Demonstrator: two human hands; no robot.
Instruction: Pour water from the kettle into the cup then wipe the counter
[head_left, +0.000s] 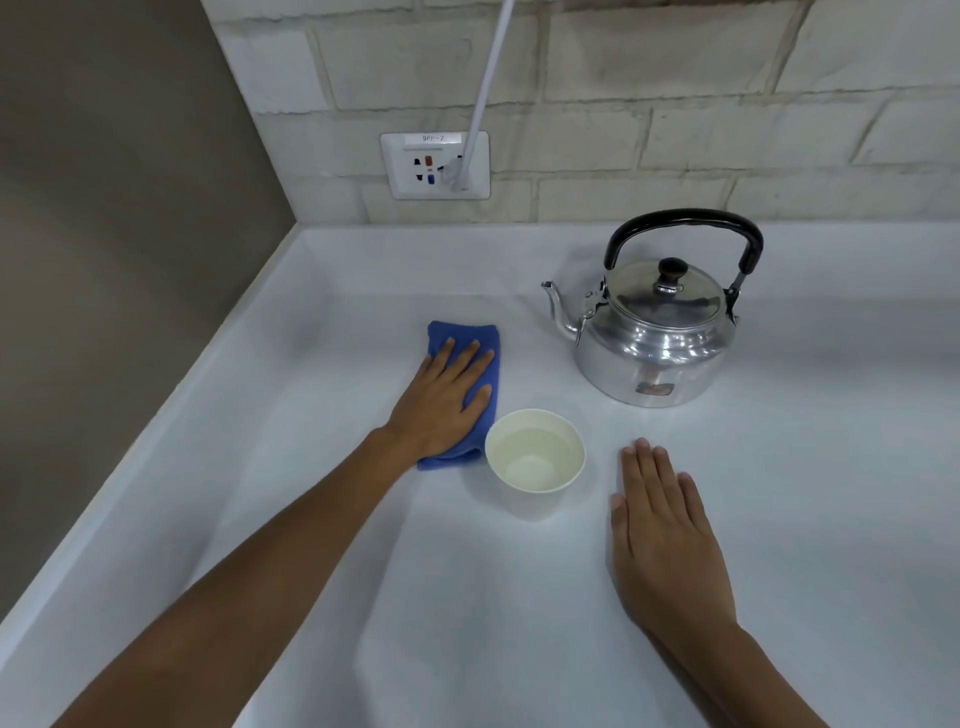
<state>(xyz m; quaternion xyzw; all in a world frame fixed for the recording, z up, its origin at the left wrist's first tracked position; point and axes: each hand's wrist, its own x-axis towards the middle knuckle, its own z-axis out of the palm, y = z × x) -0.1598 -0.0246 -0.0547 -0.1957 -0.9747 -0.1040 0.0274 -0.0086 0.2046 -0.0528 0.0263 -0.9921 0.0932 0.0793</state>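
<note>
A silver kettle (655, 332) with a black handle stands upright on the white counter (467, 597), its spout pointing left and its lid on. In front of it a white paper cup (535, 460) holds water. Just left of the cup lies a folded blue cloth (470, 335). My left hand (444, 402) presses flat on the cloth, fingers spread, the cloth's near end beside the cup. My right hand (667, 535) rests palm down on the bare counter, right of the cup, holding nothing.
A brick-pattern wall runs along the back with a white socket plate (415, 166) and a white cable (488, 78) plugged into it. A brown wall (104, 260) closes the left side along the counter's edge.
</note>
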